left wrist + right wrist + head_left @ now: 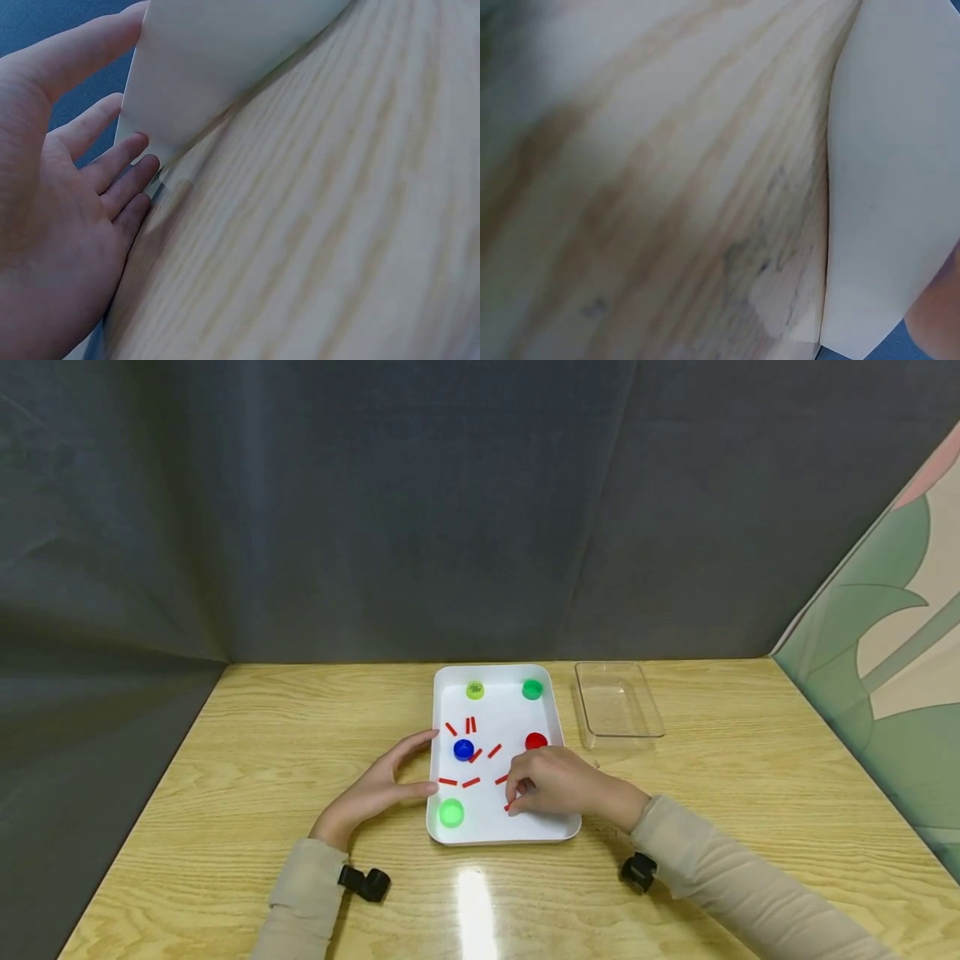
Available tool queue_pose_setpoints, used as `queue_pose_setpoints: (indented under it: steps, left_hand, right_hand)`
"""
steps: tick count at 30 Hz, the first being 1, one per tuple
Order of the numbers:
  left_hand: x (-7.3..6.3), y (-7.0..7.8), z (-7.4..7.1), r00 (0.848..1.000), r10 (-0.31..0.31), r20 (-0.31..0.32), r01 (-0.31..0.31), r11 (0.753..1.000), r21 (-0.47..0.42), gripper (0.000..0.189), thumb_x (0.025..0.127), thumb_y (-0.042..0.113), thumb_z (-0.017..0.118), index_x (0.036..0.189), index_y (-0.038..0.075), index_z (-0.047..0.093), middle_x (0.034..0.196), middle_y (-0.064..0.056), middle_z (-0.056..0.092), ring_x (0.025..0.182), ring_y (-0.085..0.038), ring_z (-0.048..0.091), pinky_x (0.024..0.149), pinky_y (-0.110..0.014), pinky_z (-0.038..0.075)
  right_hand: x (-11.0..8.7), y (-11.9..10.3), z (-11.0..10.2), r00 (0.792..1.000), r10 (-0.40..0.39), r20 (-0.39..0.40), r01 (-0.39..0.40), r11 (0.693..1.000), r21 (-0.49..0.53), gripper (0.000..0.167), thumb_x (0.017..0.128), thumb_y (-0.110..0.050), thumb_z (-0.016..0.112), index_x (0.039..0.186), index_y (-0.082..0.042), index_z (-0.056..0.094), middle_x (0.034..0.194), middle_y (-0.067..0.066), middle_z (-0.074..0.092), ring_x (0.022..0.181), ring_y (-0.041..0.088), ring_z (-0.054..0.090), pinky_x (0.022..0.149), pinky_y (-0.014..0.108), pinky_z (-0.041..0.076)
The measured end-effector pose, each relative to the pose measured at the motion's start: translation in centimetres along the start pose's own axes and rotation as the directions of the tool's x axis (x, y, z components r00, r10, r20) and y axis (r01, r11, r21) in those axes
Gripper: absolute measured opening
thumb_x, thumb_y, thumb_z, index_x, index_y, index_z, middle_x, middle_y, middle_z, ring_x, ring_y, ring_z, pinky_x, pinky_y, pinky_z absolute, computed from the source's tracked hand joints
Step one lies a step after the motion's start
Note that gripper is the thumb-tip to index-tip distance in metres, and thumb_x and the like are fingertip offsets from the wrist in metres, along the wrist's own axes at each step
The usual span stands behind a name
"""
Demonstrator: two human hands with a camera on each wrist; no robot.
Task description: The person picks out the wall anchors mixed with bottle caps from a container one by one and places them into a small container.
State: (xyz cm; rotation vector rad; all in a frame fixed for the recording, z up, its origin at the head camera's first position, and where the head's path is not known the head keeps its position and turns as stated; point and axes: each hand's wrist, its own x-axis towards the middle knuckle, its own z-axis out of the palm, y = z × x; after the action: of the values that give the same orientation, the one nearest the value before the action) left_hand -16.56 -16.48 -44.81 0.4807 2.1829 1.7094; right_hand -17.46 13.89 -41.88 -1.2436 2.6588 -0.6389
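A white rectangular tray (495, 831) lies on the wooden table, with several small red sticks (471, 782) scattered inside. My left hand (382, 789) touches the tray's left side with thumb and fingertips, its fingers nearly straight; the left wrist view shows them against the white wall (202, 67). Over the tray's lower right part, my right hand (555, 781) pinches a red stick (507, 807) between thumb and fingers. In the right wrist view only a bit of that hand (936, 311) appears beyond the tray's wall (885, 172), so its grip is hidden there.
Inside the tray sit round caps: blue (463, 750), red (536, 741), dark green (532, 689), yellow-green (475, 691) and light green (452, 812). A clear plastic box (618, 731) stands right of the tray. A dark curtain (450, 527) closes off the table's back.
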Motion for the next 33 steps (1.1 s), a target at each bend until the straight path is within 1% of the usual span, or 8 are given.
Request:
queue_pose_setpoints:
  steps: [6,12,15,24,29,33]
  left_hand:
    - [0.1,-0.1,0.1,1.000,-0.004,0.007,0.004,1.000,-0.007,0.078,0.086,0.016,0.078,0.153,0.023,0.038,0.158,-0.006,0.031,0.147,-0.029,0.021,0.117,-0.057,0.013]
    - [0.1,-0.2,0.1,1.000,-0.001,0.008,0.001,1.000,-0.010,0.079,0.086,0.018,0.079,0.153,0.022,0.038,0.158,-0.006,0.031,0.146,-0.028,0.022,0.117,-0.057,0.012]
    - [0.1,-0.2,0.1,1.000,0.003,0.007,-0.003,1.000,-0.011,0.079,0.086,0.018,0.079,0.153,0.022,0.038,0.158,-0.006,0.032,0.146,-0.028,0.023,0.117,-0.057,0.013]
    - [0.0,-0.2,0.0,1.000,0.003,0.005,-0.003,1.000,-0.014,0.078,0.086,0.019,0.079,0.153,0.022,0.038,0.158,-0.005,0.031,0.146,-0.028,0.022,0.117,-0.056,0.014]
    - [0.0,-0.2,0.0,1.000,0.003,0.006,-0.003,1.000,-0.015,0.078,0.086,0.018,0.079,0.152,0.022,0.038,0.158,-0.005,0.031,0.146,-0.028,0.022,0.117,-0.056,0.013]
    - [0.0,-0.2,0.0,1.000,0.006,0.009,-0.006,1.000,-0.019,0.077,0.086,0.018,0.079,0.152,0.022,0.038,0.158,-0.005,0.032,0.147,-0.027,0.022,0.117,-0.056,0.013]
  right_hand:
    - [-0.1,0.0,0.2,0.999,-0.026,-0.037,0.026,1.000,-0.014,0.011,0.081,-0.031,0.083,0.080,-0.025,0.074,0.071,-0.020,0.054,0.067,0.001,0.050,0.060,0.019,0.043]
    - [-0.2,0.1,0.0,0.999,-0.009,-0.043,0.009,1.000,0.018,0.010,0.083,-0.031,0.082,0.082,-0.026,0.074,0.076,-0.021,0.058,0.069,0.000,0.052,0.063,0.019,0.046]
    - [-0.2,0.0,-0.2,0.999,-0.012,-0.051,0.014,0.999,0.035,0.010,0.082,-0.030,0.083,0.083,-0.025,0.074,0.076,-0.021,0.058,0.069,0.001,0.052,0.064,0.019,0.048]
    - [-0.3,-0.4,-1.2,0.996,-0.027,-0.087,0.029,0.999,0.029,0.008,0.084,-0.028,0.082,0.085,-0.025,0.074,0.081,-0.022,0.063,0.073,-0.001,0.055,0.068,0.022,0.049]
    - [-0.6,-0.4,-1.8,0.994,-0.028,-0.107,0.032,0.999,0.037,0.009,0.084,-0.027,0.081,0.085,-0.025,0.073,0.080,-0.022,0.062,0.073,0.000,0.055,0.068,0.022,0.049]
    - [-0.9,-0.3,-2.2,0.991,-0.026,-0.130,0.030,0.999,0.026,0.010,0.083,-0.026,0.082,0.084,-0.026,0.072,0.079,-0.023,0.060,0.071,0.000,0.054,0.066,0.022,0.049]
